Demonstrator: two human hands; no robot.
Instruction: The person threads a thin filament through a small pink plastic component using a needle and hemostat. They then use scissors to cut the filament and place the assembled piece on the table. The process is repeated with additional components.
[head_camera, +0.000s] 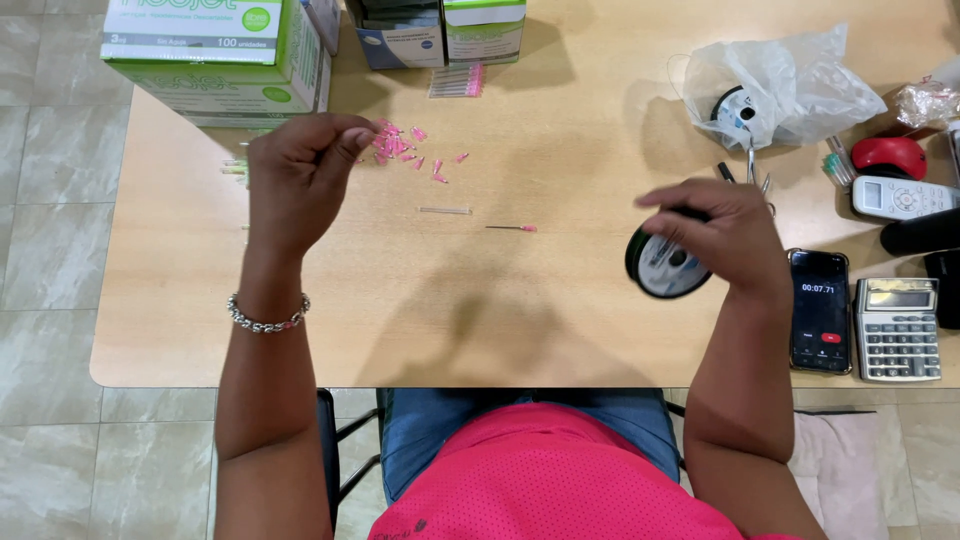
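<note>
From the head camera, the left hand (300, 170) was raised over the wooden table (560, 320), fingertips pinched together beside a scatter of small pink caps (400, 148) — whether it held one could not be told. The right hand (725, 240) gripped a round spool (665, 265) just above the table, near a phone (820, 310) and a calculator (898, 330). A pink-hubbed needle (512, 229) lay between the hands.

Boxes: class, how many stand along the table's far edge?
3: a large green-and-white box far left, a blue-and-white box in the middle, a green-and-white box beside it. All are cropped; others may lie out of view.
</note>
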